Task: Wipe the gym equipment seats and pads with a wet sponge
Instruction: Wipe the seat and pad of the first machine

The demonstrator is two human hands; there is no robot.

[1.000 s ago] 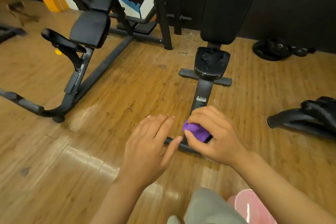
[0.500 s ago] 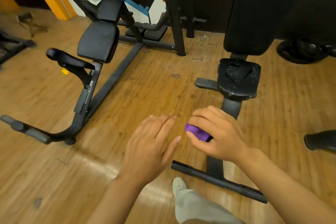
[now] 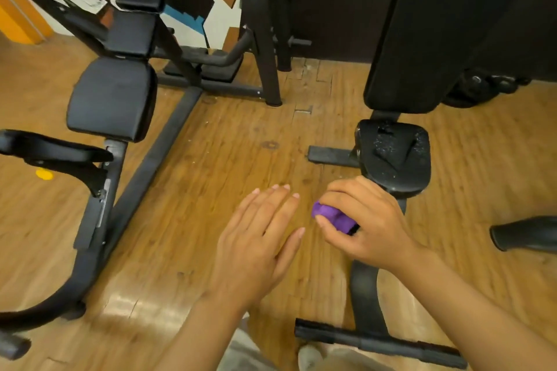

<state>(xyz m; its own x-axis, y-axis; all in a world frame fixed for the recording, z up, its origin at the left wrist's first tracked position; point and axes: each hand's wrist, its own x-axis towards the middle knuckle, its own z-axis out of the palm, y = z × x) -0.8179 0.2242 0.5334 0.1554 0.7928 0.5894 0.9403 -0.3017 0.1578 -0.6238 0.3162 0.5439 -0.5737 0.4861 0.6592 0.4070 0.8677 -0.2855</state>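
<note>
My right hand is closed around a purple sponge, held just in front of a small black seat whose cover is cracked and worn. A tall black back pad rises behind that seat. My left hand hovers flat with fingers spread, beside the sponge and holding nothing. To the left stands another machine with a black seat pad and a smaller back pad above it.
The bench's floor bar lies near my feet. A curved black frame and a diagonal floor beam cross the wooden floor on the left. Weight plates lie at the back right, and a black handle juts in from the right.
I have moved closer to the bench. The worn seat and back pad now appear larger and nearer my right hand. Both hands keep the same pose, with the sponge still held.
</note>
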